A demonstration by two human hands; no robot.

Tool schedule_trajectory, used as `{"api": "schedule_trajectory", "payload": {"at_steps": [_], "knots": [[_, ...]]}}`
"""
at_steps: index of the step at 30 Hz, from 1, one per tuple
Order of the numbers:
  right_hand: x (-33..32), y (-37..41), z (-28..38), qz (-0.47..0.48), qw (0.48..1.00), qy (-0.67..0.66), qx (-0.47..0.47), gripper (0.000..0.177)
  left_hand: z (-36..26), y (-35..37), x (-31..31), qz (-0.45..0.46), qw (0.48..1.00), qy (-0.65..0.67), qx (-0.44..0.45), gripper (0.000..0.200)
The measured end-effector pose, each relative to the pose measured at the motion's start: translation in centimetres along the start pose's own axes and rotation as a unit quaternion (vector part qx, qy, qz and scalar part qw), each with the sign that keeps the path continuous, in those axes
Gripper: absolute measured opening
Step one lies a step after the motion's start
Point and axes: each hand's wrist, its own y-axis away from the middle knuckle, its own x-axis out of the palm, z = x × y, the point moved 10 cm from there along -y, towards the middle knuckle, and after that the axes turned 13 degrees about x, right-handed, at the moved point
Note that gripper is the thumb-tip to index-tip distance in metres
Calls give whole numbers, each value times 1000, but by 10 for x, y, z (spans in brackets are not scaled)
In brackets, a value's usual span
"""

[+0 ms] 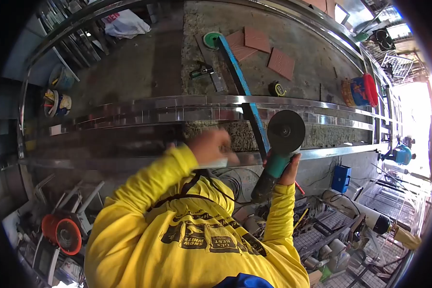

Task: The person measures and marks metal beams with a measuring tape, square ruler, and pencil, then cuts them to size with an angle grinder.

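Observation:
My right hand point(290, 171) is wrapped round the green body of an angle grinder point(275, 169). Its dark round disc point(286, 130) faces up, over the shiny metal rails and beside a blue bar point(240, 77). My left hand point(210, 147) is smeared by motion above the near metal rail point(321, 152), to the left of the grinder; its finger pose and anything in it cannot be made out. Both arms are in yellow sleeves.
Beyond the rails, the floor holds reddish tiles point(257, 38), a tape measure point(277, 89), a square tool point(217, 80) and a green disc point(211, 40). A red-rimmed bucket point(360, 90) stands right, an orange reel point(68, 235) lower left, a blue box point(341, 178) lower right.

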Motion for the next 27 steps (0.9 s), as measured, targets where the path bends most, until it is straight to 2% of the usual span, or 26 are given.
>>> {"api": "schedule_trajectory", "payload": {"at_steps": [1,2,4,6,7,10,11,14,15,17,24,27], "knots": [[4,-1,3,-2,1000,28,12,92,11,-5,-65,-70,992,-104,-8,52],[7,-4,3,-3,998,57,24,92,44,-5,-104,-58,963,-258,-50,69],[16,-12,1,12,996,87,34,89,83,0,-152,-62,928,-359,-79,68],[32,-20,0,18,991,125,42,85,160,1,-137,70,957,-236,-156,62],[44,-24,1,15,988,146,44,83,178,5,-124,136,957,-170,-191,60],[61,-39,-7,32,982,175,63,79,192,3,-114,199,939,-180,-215,54],[65,-42,-12,26,980,183,68,78,204,11,-109,103,956,-222,-164,47],[90,-48,-23,24,979,180,89,73,165,13,-114,161,934,-210,-240,37],[93,-50,-29,32,981,165,101,71,160,14,-117,131,938,-230,-225,32],[91,-51,-40,57,980,147,125,69,156,18,-114,138,939,-217,-228,30],[93,-54,-51,-6,966,214,142,78,151,11,-118,149,946,-183,-221,26],[97,-55,-49,-12,962,232,146,82,153,11,-114,174,941,-195,-213,38]]}}
